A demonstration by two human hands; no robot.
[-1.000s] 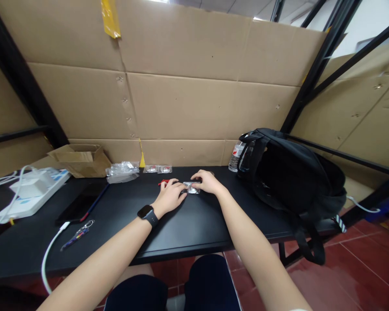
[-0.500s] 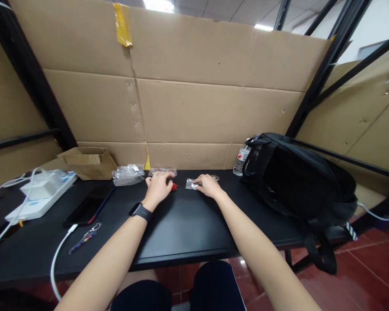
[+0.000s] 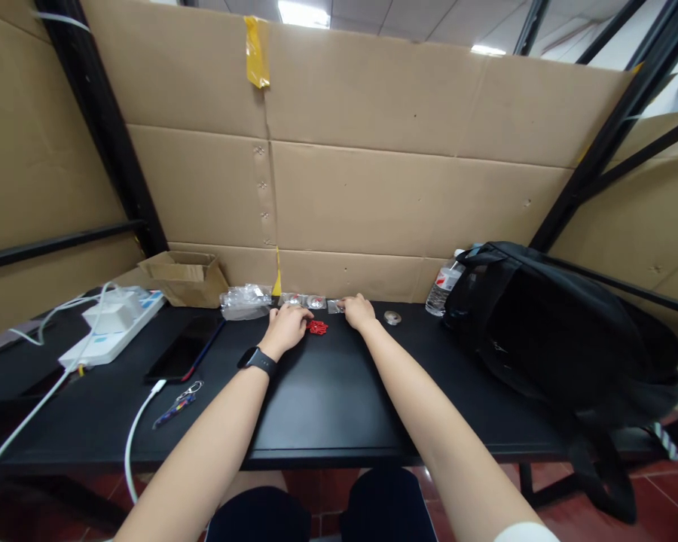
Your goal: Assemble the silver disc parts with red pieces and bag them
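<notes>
My right hand (image 3: 358,311) is closed on the edge of a small clear plastic bag (image 3: 334,306), held low at the back of the black table against the cardboard. Left of it, two similar clear packets with round contents, one (image 3: 316,302) nearer the bag and the other (image 3: 292,299) farther left, lie in a row. My left hand (image 3: 285,330), with a dark watch (image 3: 255,360) on its wrist, rests on the table in front of them, fingers curved and apart. Just right of its fingertips is a small heap of red pieces (image 3: 317,327); whether they touch is unclear.
Crumpled clear plastic (image 3: 246,301) and an open cardboard box (image 3: 186,278) stand back left, near a power strip (image 3: 113,331), phone (image 3: 185,350) and keychain (image 3: 178,405). On the right are a tape roll (image 3: 392,318), a water bottle (image 3: 444,290) and a black backpack (image 3: 559,339).
My right hand has carried the clear bag back toward the cardboard, beside the other packets, uncovering the tape roll. More of the red heap shows beside my left hand. The view has turned left.
</notes>
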